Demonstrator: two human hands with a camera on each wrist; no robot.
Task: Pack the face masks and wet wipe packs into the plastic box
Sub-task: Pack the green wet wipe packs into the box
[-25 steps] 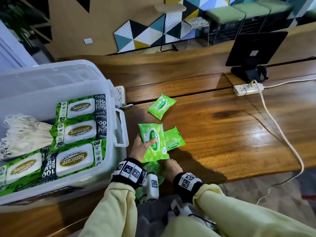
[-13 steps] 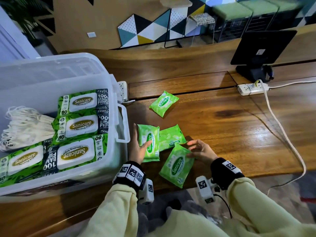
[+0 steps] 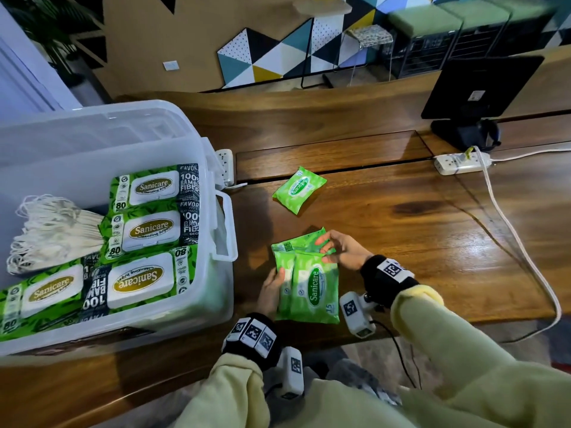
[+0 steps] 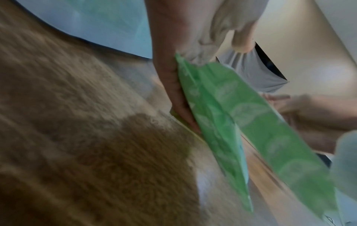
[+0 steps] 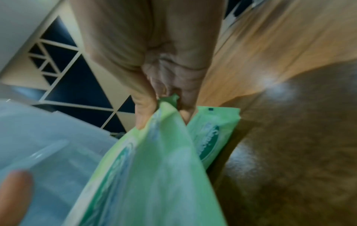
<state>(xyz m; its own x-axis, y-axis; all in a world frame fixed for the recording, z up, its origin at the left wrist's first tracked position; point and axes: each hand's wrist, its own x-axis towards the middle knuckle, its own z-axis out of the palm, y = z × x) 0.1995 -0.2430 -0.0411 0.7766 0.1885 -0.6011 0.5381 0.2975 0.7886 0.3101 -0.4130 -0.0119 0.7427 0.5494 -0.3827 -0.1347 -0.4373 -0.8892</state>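
Note:
Near the table's front edge, my left hand (image 3: 273, 288) grips a small green wet wipe pack (image 3: 283, 274) by its left side. My right hand (image 3: 327, 250) pinches the top edge of a second small pack (image 3: 315, 288), which overlaps the first. The right wrist view shows thumb and finger closed on that pack's seam (image 5: 168, 97). A third small pack (image 3: 298, 242) lies flat under my right fingers, and a fourth (image 3: 299, 189) lies farther back. The clear plastic box (image 3: 216, 273) at the left holds three large wipe packs (image 3: 151, 230) and a bundle of white face masks (image 3: 55, 230).
A white power strip (image 3: 462, 162) and its cable (image 3: 519, 251) run along the right side of the wooden table (image 3: 417, 242). A black monitor (image 3: 479, 88) stands at the back right. Another socket strip (image 3: 226, 165) sits behind the box's handle (image 3: 227, 230).
My right hand carried its small pack left from the table's front and set it against the pack in my left hand. Both packs now sit together between my hands.

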